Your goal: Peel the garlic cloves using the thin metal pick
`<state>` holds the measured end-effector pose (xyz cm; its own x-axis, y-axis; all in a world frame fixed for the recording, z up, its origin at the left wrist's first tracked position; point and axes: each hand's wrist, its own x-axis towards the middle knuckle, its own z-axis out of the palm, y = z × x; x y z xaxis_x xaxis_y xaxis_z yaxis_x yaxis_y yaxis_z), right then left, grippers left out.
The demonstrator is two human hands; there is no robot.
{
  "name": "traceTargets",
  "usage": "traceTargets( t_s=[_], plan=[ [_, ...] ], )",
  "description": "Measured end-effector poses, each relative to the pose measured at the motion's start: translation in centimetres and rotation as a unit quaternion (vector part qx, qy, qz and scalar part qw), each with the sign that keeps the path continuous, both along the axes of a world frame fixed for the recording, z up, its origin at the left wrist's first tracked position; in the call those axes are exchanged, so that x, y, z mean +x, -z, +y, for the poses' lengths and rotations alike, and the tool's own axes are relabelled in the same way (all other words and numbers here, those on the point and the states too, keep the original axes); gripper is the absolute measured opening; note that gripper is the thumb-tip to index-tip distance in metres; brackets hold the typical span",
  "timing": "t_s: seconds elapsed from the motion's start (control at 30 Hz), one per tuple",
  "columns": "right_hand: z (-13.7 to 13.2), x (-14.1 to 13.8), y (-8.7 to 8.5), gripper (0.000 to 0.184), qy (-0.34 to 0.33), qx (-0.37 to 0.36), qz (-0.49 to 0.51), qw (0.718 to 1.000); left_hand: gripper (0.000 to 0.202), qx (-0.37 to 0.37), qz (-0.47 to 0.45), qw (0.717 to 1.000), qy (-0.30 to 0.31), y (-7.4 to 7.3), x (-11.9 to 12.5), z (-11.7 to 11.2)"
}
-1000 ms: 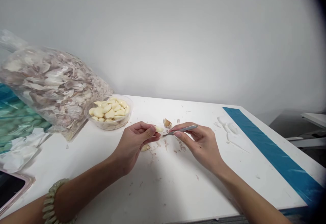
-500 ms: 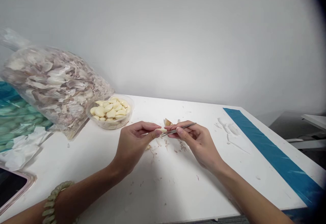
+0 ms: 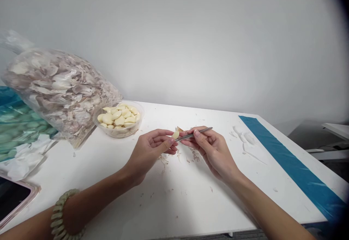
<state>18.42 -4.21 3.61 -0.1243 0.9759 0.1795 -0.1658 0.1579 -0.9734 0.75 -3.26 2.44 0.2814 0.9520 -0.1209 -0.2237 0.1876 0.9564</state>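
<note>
Compared with a second ago, our hands are closer together and a little nearer the desk's far edge, and the tool tip now meets the clove instead of standing off from it.

Our left hand pinches the garlic clove between thumb and forefinger, with the other fingers curled under. It holds the clove just above the middle of the desk. Our right hand grips a thin metal tool like a pen, fingers pressed together along it, the tip touching the clove's near end.

We judge this to be the peeling step, with the clove looking nearly bare. Whether any skin still clings to its hidden side we cannot tell.

Loose skin scraps lie under our hands. The bowl of peeled cloves stands towards the far-left corner, beside the bag of skins.

The next move calls for a light, shallow touch with the tip and a firm left pinch, so the slick clove does not slip.
</note>
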Motion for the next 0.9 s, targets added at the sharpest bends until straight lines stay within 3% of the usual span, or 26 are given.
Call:
traceTargets(
  t_s=[0.13,0.43,0.73,0.9],
  plan=[
    [-0.09,0.01,-0.01,0.016,0.014,0.028,-0.018,0.999,0.035,-0.024,-0.017,0.999,0.022,0.02,-0.01,0.16],
    [-0.42,-0.01,0.15,0.017,0.002,0.038,-0.04,0.998,0.028,-0.023,-0.043,0.995,0.089,-0.3,0.0,0.14],
    [-0.39,0.44,-0.18,0.01,0.089,0.092,-0.004,0.992,0.028,-0.038,-0.058,0.993,0.093,-0.29,-0.02,0.2],
    [-0.54,0.54,-0.17,0.014,0.079,0.124,-0.043,0.988,0.029,-0.03,-0.055,0.993,0.104,-0.42,0.04,0.11]
  ],
)
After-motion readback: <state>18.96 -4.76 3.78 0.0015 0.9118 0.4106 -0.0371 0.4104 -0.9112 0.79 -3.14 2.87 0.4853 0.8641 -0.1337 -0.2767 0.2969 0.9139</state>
